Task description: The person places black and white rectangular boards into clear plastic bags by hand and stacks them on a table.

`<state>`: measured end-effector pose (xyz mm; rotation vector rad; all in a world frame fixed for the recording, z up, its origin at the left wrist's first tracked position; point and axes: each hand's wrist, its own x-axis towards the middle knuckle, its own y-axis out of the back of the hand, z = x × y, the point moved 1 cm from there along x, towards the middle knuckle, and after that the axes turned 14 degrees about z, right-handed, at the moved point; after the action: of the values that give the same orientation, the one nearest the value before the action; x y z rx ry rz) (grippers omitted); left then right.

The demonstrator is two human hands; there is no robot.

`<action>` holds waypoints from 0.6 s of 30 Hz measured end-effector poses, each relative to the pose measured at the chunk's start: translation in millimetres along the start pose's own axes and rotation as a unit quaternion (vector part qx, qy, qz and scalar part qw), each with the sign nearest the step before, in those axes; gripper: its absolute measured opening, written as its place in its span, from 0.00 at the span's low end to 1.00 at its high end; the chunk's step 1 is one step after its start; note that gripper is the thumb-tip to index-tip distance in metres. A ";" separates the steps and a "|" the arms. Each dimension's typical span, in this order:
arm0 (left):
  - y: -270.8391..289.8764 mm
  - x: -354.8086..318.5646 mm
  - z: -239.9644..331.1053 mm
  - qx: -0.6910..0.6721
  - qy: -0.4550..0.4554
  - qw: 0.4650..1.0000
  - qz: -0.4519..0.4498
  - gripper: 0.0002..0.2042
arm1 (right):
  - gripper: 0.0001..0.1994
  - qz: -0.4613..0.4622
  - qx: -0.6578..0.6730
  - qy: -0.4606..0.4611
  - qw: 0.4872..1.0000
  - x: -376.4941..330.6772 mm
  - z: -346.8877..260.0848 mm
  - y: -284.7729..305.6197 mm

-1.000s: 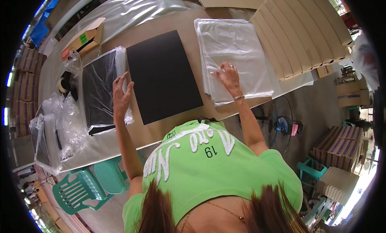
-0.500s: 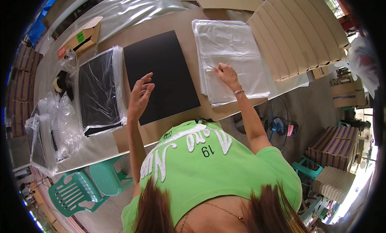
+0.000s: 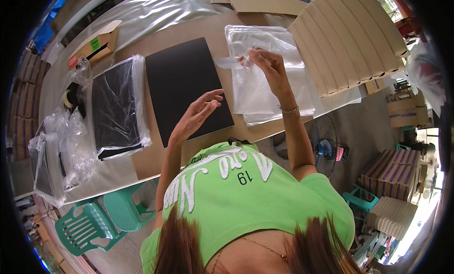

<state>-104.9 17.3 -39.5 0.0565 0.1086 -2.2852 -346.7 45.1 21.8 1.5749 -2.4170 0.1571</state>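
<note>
My right hand is raised over a stack of clear plastic bags, its thumb and fingers pinched on the edge of a clear plastic bag. A whitish, translucent flap of plastic sticks out to the left of the fingertips. My left hand hovers over the lower right part of a flat black sheet, with nothing in it and its fingers stretched toward the bags. Left of the sheet lies a pile of black sheets in clear plastic.
Folded brown cardboard pieces stand in a row at the right. Crumpled plastic, a tape roll and an opened small carton lie at the left. Green plastic chairs and a fan are beside the table.
My right hand has lifted and moved away from me, drawing up a plastic flap. My left hand has shifted right and nearer to me across the black sheet.
</note>
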 end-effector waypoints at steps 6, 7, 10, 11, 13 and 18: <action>-5.7 -9.9 1.6 -0.123 0.051 0.991 -0.002 0.43 | 0.14 0.026 -0.052 0.168 0.984 -1.5 -37.8 -36.5; -4.6 -11.1 0.0 -0.146 0.057 0.988 0.014 0.44 | 0.16 0.033 -0.090 0.195 0.976 -1.7 -41.2 -40.0; -1.0 -13.4 12.1 -0.132 0.029 0.990 0.045 0.42 | 0.23 0.034 -0.170 0.231 0.957 -4.2 -44.9 -42.3; 0.9 -13.6 12.2 -0.119 0.010 0.991 0.064 0.39 | 0.25 0.029 -0.190 0.237 0.952 -5.3 -45.6 -41.7; 4.9 -12.0 12.6 -0.091 -0.027 0.991 0.099 0.35 | 0.28 0.021 -0.225 0.245 0.943 -7.4 -42.4 -39.3; -7.8 -8.4 20.2 -0.029 -0.059 0.971 0.229 0.25 | 0.33 0.008 -0.248 0.240 0.938 -14.3 -41.6 -40.9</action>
<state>-105.4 26.8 -18.3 -0.0787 0.0893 -1.8171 -297.7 50.4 56.1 1.1290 -1.8929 -0.0607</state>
